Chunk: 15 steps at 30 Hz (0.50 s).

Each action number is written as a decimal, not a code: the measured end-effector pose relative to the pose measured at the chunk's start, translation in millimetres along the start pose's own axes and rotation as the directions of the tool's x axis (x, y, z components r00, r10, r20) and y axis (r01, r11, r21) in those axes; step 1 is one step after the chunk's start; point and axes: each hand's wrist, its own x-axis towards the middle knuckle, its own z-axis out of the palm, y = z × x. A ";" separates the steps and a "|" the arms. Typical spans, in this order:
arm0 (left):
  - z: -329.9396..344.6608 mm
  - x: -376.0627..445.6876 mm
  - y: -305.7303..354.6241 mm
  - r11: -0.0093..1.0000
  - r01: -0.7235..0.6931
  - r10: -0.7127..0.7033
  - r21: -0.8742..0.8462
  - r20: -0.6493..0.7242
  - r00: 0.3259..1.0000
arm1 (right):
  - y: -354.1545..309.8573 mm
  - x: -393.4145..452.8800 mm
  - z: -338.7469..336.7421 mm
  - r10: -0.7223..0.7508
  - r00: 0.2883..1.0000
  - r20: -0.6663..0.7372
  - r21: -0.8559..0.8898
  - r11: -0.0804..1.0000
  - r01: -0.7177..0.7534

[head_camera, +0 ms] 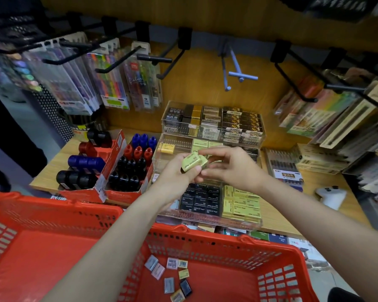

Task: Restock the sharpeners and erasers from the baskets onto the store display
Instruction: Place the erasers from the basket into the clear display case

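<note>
Baskets of red plastic fill the bottom of the frame: one basket [42, 232] at lower left and a second basket [277, 258] at lower right, whose floor holds a small scatter of loose erasers [172, 277] in grey, pink, yellow and black. Above them a wooden shelf [314, 188] runs across the middle, backed by a wooden wall with black hooks carrying packs of pens [109, 83] at upper left. On the shelf at centre left stand two red cardboard boxes [118, 171] packed with black, red and blue sharpeners [133, 168]. Just right of them sits a clear tiered display case [212, 129], its compartments lined with black and yellow erasers; the front tier holds rows of yellow erasers [242, 203] beside black ones. Over the case, at frame centre, the left hand [179, 173] is curled round a few yellow erasers [194, 162], gripping them from below. The right hand [229, 164] meets it from the right, its fingertips pinching the top of that same bunch. A white game controller [330, 195] lies on the shelf at right.
</note>
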 end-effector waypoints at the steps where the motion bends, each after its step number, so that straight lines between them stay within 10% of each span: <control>1: 1.2 -2.2 1.1 1.000 0.001 -0.001 0.011 0.027 1.000 | -0.2 -1.3 -0.6 -0.006 0.999 -0.033 -0.048 0.999 0.004; 6: 3.0 -7.7 6.5 0.997 0.076 -0.077 0.022 0.022 0.997 | 4.0 -9.5 -3.8 -0.023 0.991 -0.129 -0.198 0.980 -0.003; 15: -21.4 19.8 23.7 0.730 0.057 0.018 0.681 -0.103 0.995 | 19.9 1.6 -8.9 0.103 0.932 -0.346 -0.320 0.921 -0.221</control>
